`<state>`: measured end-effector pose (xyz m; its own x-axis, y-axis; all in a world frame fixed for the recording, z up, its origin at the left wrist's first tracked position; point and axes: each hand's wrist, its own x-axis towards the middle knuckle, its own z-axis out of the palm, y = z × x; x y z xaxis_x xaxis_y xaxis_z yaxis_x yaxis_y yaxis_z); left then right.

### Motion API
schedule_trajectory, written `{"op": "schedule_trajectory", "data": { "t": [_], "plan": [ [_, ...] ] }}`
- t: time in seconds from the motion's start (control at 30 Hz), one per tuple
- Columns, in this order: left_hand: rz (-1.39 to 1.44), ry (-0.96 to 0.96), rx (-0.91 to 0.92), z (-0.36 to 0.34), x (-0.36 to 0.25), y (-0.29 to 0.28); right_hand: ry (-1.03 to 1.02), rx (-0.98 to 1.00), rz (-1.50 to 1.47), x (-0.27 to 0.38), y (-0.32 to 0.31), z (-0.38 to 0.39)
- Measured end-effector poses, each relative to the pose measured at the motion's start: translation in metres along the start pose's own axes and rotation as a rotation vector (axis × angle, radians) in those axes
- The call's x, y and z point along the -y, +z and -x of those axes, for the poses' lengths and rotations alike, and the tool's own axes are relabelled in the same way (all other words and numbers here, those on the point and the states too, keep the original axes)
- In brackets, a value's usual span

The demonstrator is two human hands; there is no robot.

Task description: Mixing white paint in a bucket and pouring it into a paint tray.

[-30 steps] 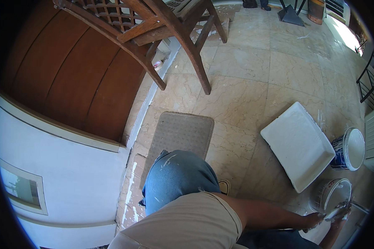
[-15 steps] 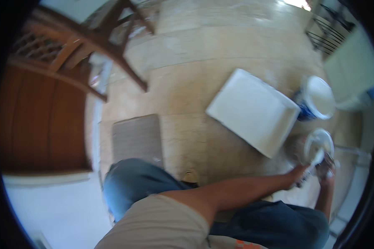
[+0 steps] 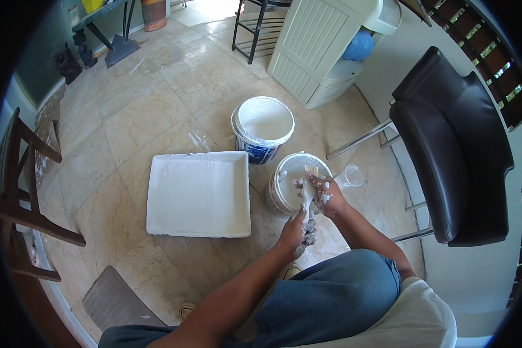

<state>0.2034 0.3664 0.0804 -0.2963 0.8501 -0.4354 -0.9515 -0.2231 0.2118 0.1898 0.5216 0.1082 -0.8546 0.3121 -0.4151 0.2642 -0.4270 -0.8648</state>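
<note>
My left hand [image 3: 298, 233] is closed around the white handle of a paintbrush [image 3: 308, 196], whose pale bristles point away from me. Closed about the brush's upper part, near the bristles, is my right hand [image 3: 326, 194]. White paint smears the fingers of both hands. The brush is held over the near rim of an open bucket [image 3: 275, 200], which has cloudy whitish liquid inside. Behind it stands a second bucket [image 3: 255, 152], blue and white, coated inside with white paint. To its left lies a shallow white paint tray [image 3: 198, 194].
A clear plastic cup [image 3: 352, 176] is just right of the near bucket. A dark padded chair [image 3: 455, 145] stands at right, a pale cabinet [image 3: 307, 49] and black rack [image 3: 258, 35] at the back. Wooden chair [image 3: 26, 203] and grey mat [image 3: 119, 301] are at left.
My view has swung to the right, bringing the buckets and tray nearer the middle. Both hands stay at the near bucket with the brush.
</note>
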Motion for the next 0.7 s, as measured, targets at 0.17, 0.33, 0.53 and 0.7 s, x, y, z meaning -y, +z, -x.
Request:
{"op": "schedule_trajectory", "data": {
  "t": [0.17, 0.33, 0.53, 0.7],
  "plan": [
    [-0.053, -0.004, -0.001, -0.009, -0.001, 0.004, -0.09, -0.12, -0.063, -0.002, 0.002, -0.003],
    [-0.331, -0.051, -0.054, -0.002, -0.008, 0.005, -0.197, -0.111, -0.01, -0.001, 0.012, -0.003],
    [-1.669, -0.41, 0.007, 0.112, -0.123, -0.015, -0.31, 0.061, 0.463, 0.005, -0.054, -0.019],
    [-1.483, -0.549, -0.61, 0.327, -0.26, -0.131, -0.426, 0.126, 0.55, 0.001, -0.12, -0.037]
  ]
}}
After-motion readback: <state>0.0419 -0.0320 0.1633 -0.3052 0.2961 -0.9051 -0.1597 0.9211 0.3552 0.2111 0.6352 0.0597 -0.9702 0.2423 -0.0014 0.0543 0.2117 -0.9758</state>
